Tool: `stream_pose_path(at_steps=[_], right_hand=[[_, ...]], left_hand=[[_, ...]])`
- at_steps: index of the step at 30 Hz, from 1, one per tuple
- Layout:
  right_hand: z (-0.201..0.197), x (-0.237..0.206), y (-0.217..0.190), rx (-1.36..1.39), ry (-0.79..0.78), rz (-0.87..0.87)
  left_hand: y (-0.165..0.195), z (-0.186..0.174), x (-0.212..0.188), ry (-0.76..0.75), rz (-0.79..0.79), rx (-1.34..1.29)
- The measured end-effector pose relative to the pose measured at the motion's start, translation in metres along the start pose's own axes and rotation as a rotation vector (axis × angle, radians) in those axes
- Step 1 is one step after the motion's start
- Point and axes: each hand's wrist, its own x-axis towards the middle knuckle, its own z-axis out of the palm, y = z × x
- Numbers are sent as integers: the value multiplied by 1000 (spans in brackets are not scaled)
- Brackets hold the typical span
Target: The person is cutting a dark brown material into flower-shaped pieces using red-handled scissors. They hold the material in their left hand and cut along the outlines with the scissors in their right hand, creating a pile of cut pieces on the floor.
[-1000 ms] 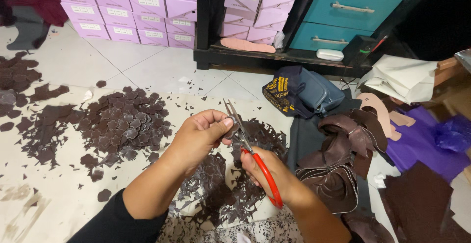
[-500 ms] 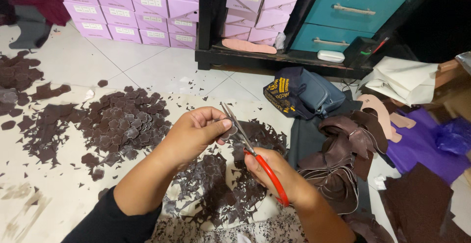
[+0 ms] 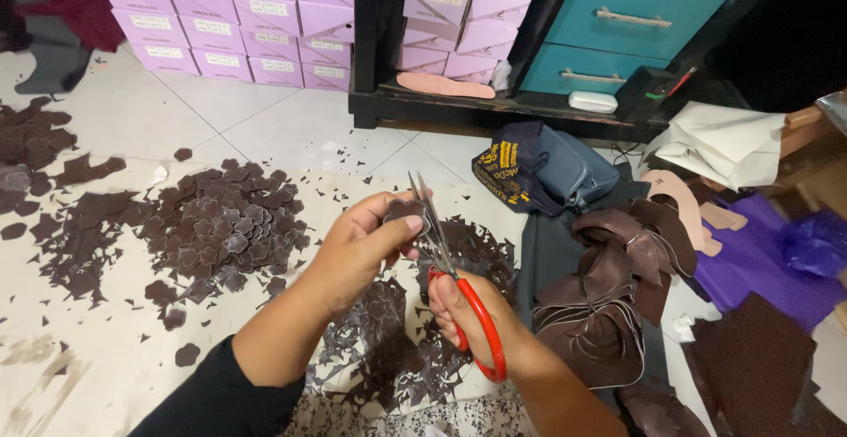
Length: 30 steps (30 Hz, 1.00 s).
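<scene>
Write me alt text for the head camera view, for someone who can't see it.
Seen from above, a right hand works red-handled scissors on a small dark brown piece pinched in the left hand, over a tiled floor strewn with brown scraps. A heap of cut brown shapes lies to the left, with stacked lilac boxes behind.
</scene>
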Motion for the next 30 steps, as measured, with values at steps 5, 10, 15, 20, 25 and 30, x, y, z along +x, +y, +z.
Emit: stream_pose_path(at_steps=[5, 10, 15, 20, 25, 30], right_hand=[[0, -2, 3, 7, 3, -1], [-3, -2, 3, 6, 12, 7], [-1, -2, 3, 65, 20, 50], [-1, -1, 1, 103, -1, 80], [1, -5, -4, 83, -66, 74], [2, -5, -8, 106, -83, 119]], left_hand=[[-4, 3, 1, -91, 58, -55], [-11, 0, 7, -70, 107, -24], [-14, -5, 10, -74, 149, 7], [-13, -11, 10, -57, 148, 42], [-10, -21, 9, -44, 143, 131], [-7, -29, 8, -62, 175, 74]])
